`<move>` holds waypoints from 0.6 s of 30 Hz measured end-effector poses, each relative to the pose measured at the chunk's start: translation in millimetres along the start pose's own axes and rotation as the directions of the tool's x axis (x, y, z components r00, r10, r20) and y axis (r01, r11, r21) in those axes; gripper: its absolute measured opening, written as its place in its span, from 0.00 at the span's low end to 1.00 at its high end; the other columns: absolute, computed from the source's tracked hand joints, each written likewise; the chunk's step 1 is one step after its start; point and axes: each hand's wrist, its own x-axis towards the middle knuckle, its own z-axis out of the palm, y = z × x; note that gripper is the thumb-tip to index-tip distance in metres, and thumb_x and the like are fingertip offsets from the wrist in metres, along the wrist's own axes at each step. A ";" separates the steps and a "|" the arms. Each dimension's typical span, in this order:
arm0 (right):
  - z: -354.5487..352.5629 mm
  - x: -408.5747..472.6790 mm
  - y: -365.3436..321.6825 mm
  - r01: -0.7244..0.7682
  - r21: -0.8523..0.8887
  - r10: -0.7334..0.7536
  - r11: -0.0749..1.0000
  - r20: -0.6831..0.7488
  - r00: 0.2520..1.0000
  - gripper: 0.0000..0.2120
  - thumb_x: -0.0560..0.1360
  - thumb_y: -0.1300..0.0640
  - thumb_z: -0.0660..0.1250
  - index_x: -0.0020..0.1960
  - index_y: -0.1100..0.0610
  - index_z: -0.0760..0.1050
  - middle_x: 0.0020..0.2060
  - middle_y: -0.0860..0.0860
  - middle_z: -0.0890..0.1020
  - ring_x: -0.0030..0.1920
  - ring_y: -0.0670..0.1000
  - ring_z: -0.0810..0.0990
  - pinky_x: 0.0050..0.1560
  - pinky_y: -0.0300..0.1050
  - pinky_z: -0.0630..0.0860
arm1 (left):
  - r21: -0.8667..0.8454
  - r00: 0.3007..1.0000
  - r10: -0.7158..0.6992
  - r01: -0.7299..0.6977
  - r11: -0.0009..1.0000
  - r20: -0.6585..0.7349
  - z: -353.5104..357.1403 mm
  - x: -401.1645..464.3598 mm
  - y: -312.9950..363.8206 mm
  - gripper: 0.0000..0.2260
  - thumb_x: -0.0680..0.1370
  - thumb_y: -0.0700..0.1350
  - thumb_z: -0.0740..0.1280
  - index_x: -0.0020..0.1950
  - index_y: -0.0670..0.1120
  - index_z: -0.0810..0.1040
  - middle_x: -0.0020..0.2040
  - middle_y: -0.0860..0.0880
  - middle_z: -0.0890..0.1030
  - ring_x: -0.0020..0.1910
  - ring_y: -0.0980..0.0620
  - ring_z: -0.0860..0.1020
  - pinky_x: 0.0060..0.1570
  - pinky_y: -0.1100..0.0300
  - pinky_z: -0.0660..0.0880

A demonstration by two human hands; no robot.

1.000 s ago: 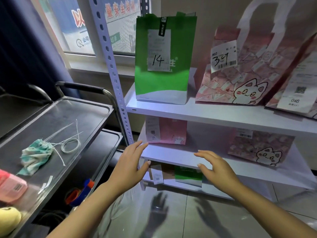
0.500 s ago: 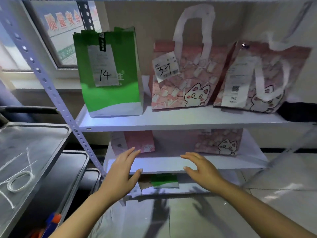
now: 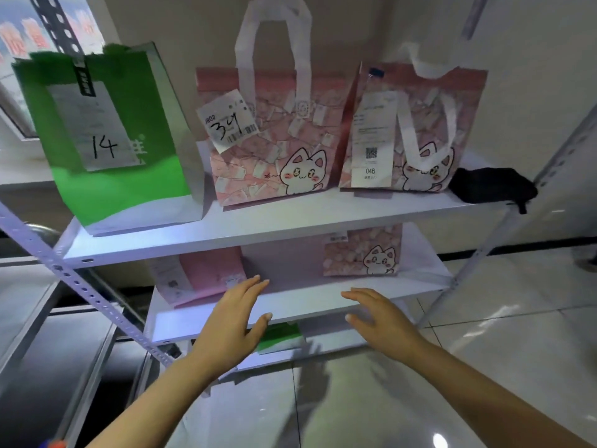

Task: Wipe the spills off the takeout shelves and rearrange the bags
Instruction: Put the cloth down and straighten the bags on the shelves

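Green bag (image 3: 109,134) and two pink bags (image 3: 268,137) stand labels-out on the top shelf (image 3: 258,227); left hand (image 3: 232,324) and right hand (image 3: 378,318), fingers released, hover near the middle shelf (image 3: 300,305), seemingly ready to rearrange

Upper shelf (image 3: 290,226) in front of me: green bag (image 3: 126,185), two pink cat bags (image 3: 268,163) (image 3: 416,130), black cloth (image 3: 491,189). Middle shelf (image 3: 307,305): pink bag (image 3: 210,276), small cat bag (image 3: 361,253).
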 end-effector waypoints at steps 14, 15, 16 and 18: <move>81.8 90.8 86.0 0.072 0.081 -0.069 0.994 -0.033 0.997 0.19 0.78 0.52 0.62 0.68 0.46 0.68 0.66 0.40 0.68 0.67 0.42 0.66 0.69 0.40 0.64 | 0.050 0.996 -0.042 0.046 0.998 -0.076 104.3 66.9 -60.7 0.33 0.73 0.66 0.50 0.74 0.51 0.62 0.73 0.52 0.65 0.71 0.51 0.64 0.69 0.53 0.64; 90.9 100.0 94.4 0.077 0.104 -0.073 0.992 -0.035 0.997 0.19 0.78 0.52 0.62 0.68 0.46 0.68 0.66 0.40 0.67 0.67 0.42 0.66 0.69 0.42 0.64 | 0.051 0.995 -0.038 0.042 0.998 -0.088 115.3 71.4 -69.4 0.32 0.73 0.66 0.50 0.74 0.52 0.63 0.73 0.52 0.65 0.71 0.51 0.64 0.69 0.54 0.64; 100.1 108.9 102.4 0.084 0.123 -0.080 0.989 -0.039 0.996 0.19 0.78 0.52 0.62 0.68 0.45 0.68 0.66 0.39 0.67 0.67 0.43 0.66 0.69 0.45 0.65 | 0.052 0.994 -0.033 0.039 0.998 -0.100 126.6 75.5 -78.6 0.31 0.74 0.65 0.52 0.74 0.52 0.63 0.73 0.52 0.65 0.70 0.51 0.65 0.68 0.54 0.64; 119.6 127.2 117.8 0.107 0.149 -0.100 0.983 -0.060 0.993 0.19 0.78 0.51 0.62 0.68 0.43 0.67 0.67 0.39 0.66 0.68 0.43 0.66 0.69 0.46 0.66 | 0.050 0.993 -0.030 0.037 0.998 -0.117 150.3 82.7 -96.9 0.29 0.76 0.64 0.56 0.74 0.53 0.62 0.73 0.53 0.65 0.70 0.52 0.65 0.69 0.55 0.64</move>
